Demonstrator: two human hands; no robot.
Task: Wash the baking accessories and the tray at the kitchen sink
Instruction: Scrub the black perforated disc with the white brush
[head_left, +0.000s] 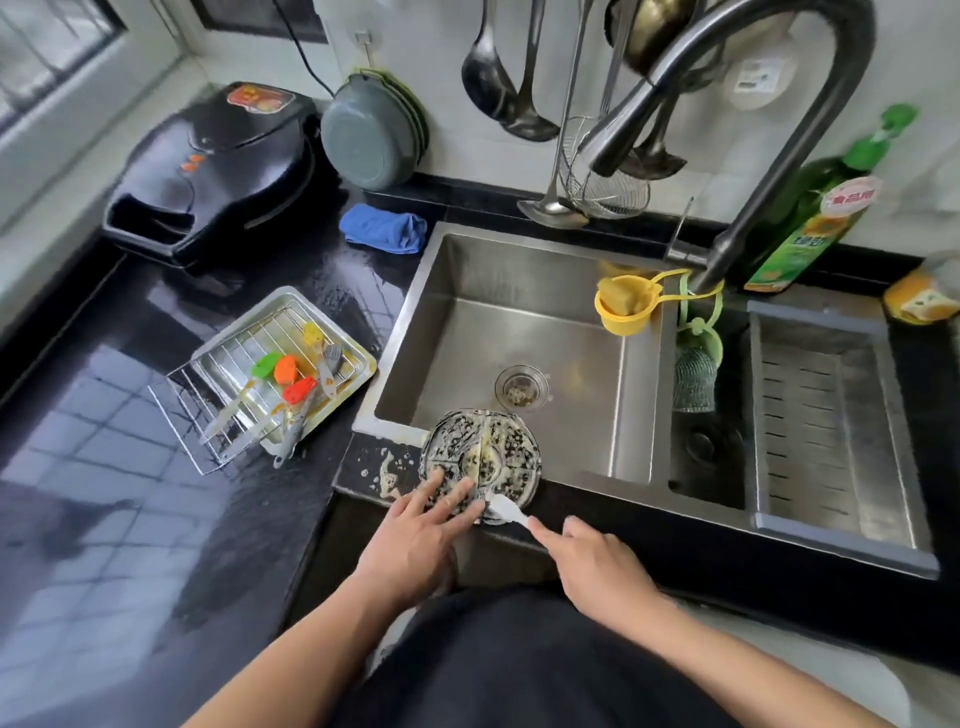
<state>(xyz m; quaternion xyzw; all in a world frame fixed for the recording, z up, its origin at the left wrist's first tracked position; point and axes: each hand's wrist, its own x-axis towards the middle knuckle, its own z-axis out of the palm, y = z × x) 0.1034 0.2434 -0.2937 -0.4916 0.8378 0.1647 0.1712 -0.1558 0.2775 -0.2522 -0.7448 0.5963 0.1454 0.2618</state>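
A round black perforated baking plate (493, 452), smeared with pale batter, rests on the front rim of the steel sink (415, 322). My left hand (421, 535) lies flat on its near edge with fingers spread. My right hand (597, 566) holds a white scraper (509, 512) whose tip touches the plate's near rim. To the left on the black counter sits a metal tray (358, 358) with a wire rack (192, 415) and several silicone brushes with green, orange, red and yellow heads (285, 371).
Batter drips (387, 475) lie on the counter by the plate. A black faucet (737, 244) arches over the sink, with a yellow strainer cup (623, 306) and a scrubber (693, 379) hanging by it. A blue cloth (384, 228), black grill appliance (213, 166), green detergent bottle (810, 228).
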